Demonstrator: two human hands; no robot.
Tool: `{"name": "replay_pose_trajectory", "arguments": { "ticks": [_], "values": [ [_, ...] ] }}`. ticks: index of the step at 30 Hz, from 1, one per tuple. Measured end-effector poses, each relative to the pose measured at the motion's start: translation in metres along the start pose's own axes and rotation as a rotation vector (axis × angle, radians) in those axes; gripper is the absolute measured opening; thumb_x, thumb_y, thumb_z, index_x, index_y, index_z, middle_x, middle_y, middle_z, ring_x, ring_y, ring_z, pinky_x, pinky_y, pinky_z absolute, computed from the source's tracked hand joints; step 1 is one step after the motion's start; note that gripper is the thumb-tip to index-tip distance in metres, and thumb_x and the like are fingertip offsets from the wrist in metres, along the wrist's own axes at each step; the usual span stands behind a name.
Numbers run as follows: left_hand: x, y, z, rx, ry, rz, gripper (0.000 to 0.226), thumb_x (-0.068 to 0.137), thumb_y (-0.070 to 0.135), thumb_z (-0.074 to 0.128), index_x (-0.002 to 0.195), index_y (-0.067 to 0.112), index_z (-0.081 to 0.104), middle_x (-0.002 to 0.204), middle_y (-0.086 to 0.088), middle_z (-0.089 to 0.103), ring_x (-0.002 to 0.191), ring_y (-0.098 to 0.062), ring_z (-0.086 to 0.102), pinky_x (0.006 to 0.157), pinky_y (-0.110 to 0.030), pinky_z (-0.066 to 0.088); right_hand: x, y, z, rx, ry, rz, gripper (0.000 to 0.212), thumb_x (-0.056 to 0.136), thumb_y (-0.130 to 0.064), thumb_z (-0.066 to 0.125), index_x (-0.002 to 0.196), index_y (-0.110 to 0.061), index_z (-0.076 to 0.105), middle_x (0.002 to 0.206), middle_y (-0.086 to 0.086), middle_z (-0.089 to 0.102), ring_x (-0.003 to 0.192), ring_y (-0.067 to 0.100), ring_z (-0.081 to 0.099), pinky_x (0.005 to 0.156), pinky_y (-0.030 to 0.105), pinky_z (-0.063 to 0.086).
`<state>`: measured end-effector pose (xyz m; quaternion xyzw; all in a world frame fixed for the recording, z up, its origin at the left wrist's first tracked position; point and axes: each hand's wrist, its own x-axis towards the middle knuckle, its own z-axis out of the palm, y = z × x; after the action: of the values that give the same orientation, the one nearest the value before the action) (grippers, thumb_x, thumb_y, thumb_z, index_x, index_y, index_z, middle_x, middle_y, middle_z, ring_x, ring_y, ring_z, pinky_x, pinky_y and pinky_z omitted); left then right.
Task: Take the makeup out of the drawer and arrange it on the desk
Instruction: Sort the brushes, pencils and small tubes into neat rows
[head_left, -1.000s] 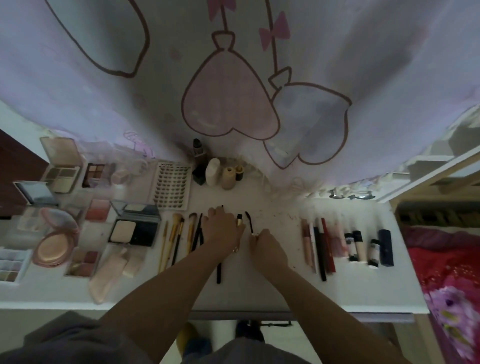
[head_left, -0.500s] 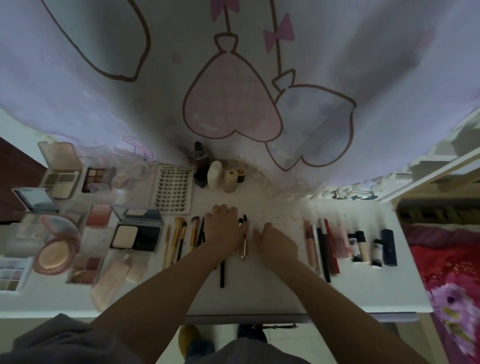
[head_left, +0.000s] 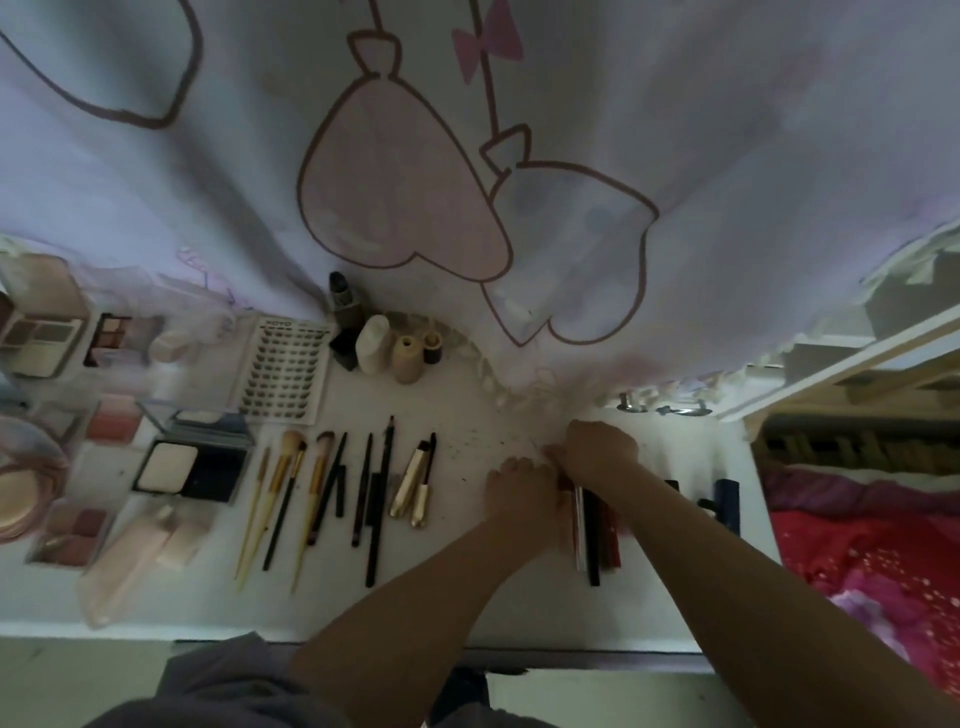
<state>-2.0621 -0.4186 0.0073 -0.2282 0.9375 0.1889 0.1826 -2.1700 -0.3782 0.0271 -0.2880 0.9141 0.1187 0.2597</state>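
Hands (head_left: 522, 488) two, gold tubes (head_left: 410, 486) two, bottles (head_left: 387, 345) four

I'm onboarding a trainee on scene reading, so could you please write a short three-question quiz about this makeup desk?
1. True or false: the false-lash card lies beyond the row of brushes and pencils, towards the curtain.
2. Which things are both hands working at? A) the gold tubes B) the slim tubes and pencils at the right of the desk C) the open powder compact
3. Fill in: the left hand sits nearer the person than the ____ hand.

Key: 1 true; 2 B; 3 right.
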Motion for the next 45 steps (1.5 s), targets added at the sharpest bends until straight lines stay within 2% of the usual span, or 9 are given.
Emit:
{"name": "replay_pose_trajectory", "arguments": {
  "ticks": [6,9,13,20,25,32,37,42,45],
  "values": [
    [0.003,0.0,-0.005,-0.088,-0.034,-0.088,0.041,0.097,0.041,0.034,0.118,0.01,0.052,0.118,-0.009,0.053,0.11,-0.025,0.048,0.09,-0.037,0.038,0.002,-0.008,-0.005,0.103,-0.05,0.002,0.035,0.095,-0.043,0.042,0.102,-0.013,0.059,0.104,0.005,0.063,0.096,0.023,0.059,0.072,0.03,0.038],
    [-0.005,-0.01,-0.014,-0.412,-0.035,-0.122,0.034,0.099,0.031,0.034,0.111,0.006,0.052,0.113,-0.013,0.056,0.103,-0.027,0.054,0.089,-0.038,0.045,-0.002,-0.015,-0.015,0.333,-0.059,-0.033,0.04,0.097,-0.039,0.04,0.104,-0.004,0.059,0.105,0.012,0.062,0.098,0.026,0.058,0.075,0.029,0.037],
    [-0.022,-0.036,-0.03,-0.668,0.078,-0.096,0.02,0.101,0.023,0.033,0.1,0.007,0.044,0.087,-0.014,0.057,0.073,-0.025,0.052,0.062,-0.034,0.041,-0.018,-0.025,-0.03,0.772,-0.08,-0.098,0.028,0.097,-0.022,0.039,0.074,-0.01,0.051,0.081,0.012,0.062,0.058,0.015,0.051,0.052,0.023,0.039],
    [-0.053,-0.079,-0.059,-0.298,0.188,0.09,0.03,0.102,0.032,0.03,0.109,0.012,0.05,0.097,-0.008,0.062,0.085,-0.026,0.059,0.064,-0.03,0.037,-0.056,-0.051,-0.051,0.704,-0.21,-0.22,0.05,0.095,-0.05,0.042,0.067,-0.013,0.059,0.054,-0.002,0.049,0.044,0.009,0.041,0.041,0.017,0.032],
    [-0.068,-0.108,-0.085,-0.129,0.216,0.152,0.033,0.101,0.037,0.029,0.111,0.014,0.051,0.1,-0.007,0.063,0.085,-0.025,0.06,0.065,-0.03,0.038,-0.077,-0.071,-0.053,0.983,-0.145,-0.343,0.04,0.096,-0.038,0.049,0.068,-0.011,0.058,0.053,0.0,0.045,0.043,0.009,0.038,0.042,0.019,0.03],
    [-0.083,-0.123,-0.103,-0.228,0.215,0.195,0.031,0.1,0.036,0.032,0.108,0.014,0.053,0.094,-0.008,0.061,0.085,-0.025,0.058,0.067,-0.03,0.037,-0.102,-0.078,-0.065,0.953,-0.056,-0.519,0.018,0.096,-0.026,0.05,0.08,-0.016,0.053,0.066,-0.005,0.052,0.058,0.006,0.045,0.055,0.018,0.04],
    [-0.087,-0.13,-0.112,-0.141,0.23,0.241,0.029,0.1,0.036,0.033,0.104,0.016,0.052,0.093,-0.004,0.059,0.08,-0.021,0.055,0.067,-0.031,0.039,-0.11,-0.074,-0.076,0.905,-0.179,-0.401,0.045,0.092,-0.052,0.045,0.08,-0.014,0.066,0.056,-0.006,0.054,0.047,0.004,0.046,0.047,0.015,0.036],
    [-0.089,-0.129,-0.119,-0.07,0.236,0.273,0.028,0.1,0.035,0.032,0.104,0.014,0.051,0.09,-0.002,0.055,0.072,-0.017,0.048,0.065,-0.03,0.036,-0.113,-0.069,-0.076,0.997,-0.157,-0.439,0.02,0.094,-0.031,0.054,0.081,-0.017,0.061,0.066,-0.005,0.056,0.061,0.007,0.053,0.058,0.019,0.044],
    [-0.09,-0.126,-0.12,-0.063,0.233,0.286,0.027,0.1,0.035,0.032,0.102,0.015,0.05,0.084,0.002,0.049,0.069,-0.015,0.045,0.066,-0.03,0.037,-0.116,-0.066,-0.08,0.983,-0.191,-0.345,0.037,0.09,-0.049,0.053,0.082,-0.015,0.067,0.061,-0.005,0.059,0.054,0.007,0.054,0.053,0.019,0.043]
  ]
}}
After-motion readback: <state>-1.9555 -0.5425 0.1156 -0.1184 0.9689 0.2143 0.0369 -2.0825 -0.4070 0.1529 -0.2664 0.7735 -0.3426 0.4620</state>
